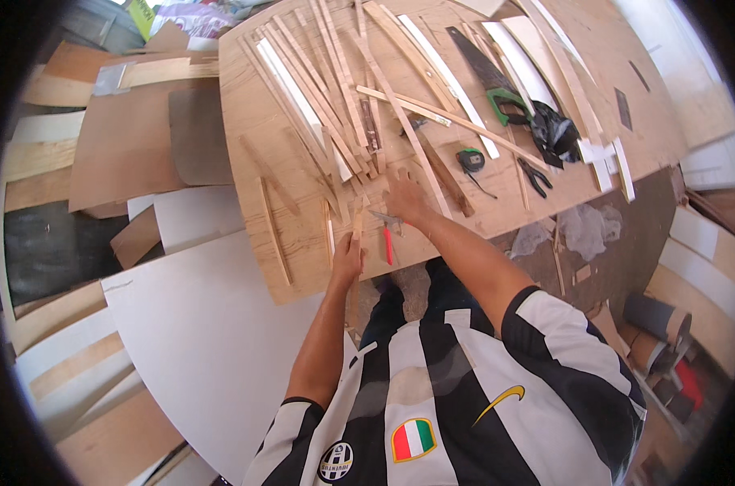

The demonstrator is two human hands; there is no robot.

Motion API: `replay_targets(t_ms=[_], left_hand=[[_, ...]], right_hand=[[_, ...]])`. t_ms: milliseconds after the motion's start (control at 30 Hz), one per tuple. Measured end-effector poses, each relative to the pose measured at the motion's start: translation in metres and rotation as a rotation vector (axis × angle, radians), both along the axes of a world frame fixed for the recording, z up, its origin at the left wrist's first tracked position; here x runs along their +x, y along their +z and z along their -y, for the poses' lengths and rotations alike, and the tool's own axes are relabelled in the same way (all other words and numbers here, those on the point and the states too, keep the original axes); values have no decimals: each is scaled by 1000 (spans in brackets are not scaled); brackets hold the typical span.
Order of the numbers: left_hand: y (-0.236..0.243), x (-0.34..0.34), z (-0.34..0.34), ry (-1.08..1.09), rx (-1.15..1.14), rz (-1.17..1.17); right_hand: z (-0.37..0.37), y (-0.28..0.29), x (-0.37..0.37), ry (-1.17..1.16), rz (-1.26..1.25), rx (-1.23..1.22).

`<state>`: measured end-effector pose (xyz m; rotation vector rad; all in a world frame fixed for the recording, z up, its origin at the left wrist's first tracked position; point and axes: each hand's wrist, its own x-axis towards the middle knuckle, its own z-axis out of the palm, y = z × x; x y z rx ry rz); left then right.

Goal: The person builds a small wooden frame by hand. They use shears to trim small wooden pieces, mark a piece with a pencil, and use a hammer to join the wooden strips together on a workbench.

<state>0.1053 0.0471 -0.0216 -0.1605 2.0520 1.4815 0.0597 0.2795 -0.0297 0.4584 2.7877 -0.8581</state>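
Note:
My left hand (349, 253) grips a pale wooden strip (358, 217) near the table's front edge. My right hand (405, 194) reaches over the table with its fingers apart, beside the lower ends of a pile of thin wooden strips (335, 113); whether its fingertips touch them I cannot tell. Just below that hand lie red-handled pliers or snips (388, 243), their metal end pointing up and left. A dark brown strip (448, 180) and a green-and-black tape measure (470, 160) lie to the right of my right hand.
The wooden worktable (262, 243) also holds a green-handled saw (505, 105), black pliers (536, 177), black plastic (555, 134) and white offcuts (606, 166). A large white board (181, 324) and stacked sheets stand at left. Rolls (659, 316) and crumpled plastic (586, 231) are lower right.

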Motion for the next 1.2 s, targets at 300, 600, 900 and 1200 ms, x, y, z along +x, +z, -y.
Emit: replay_targets(t_ms=[300,600,900,1200], left_hand=[[31,26,-41,204,46,76],[62,34,-44,321,87,35],[93,48,-25,179,35,2],[103,108,-24,-228,145,1]], right_hand=[[-37,-58,-133,38,-204,-39],[-61,-41,-135,-173,101,-303],[-34,41,38,40,-237,-846],[7,130,189,32,-321,-149]])
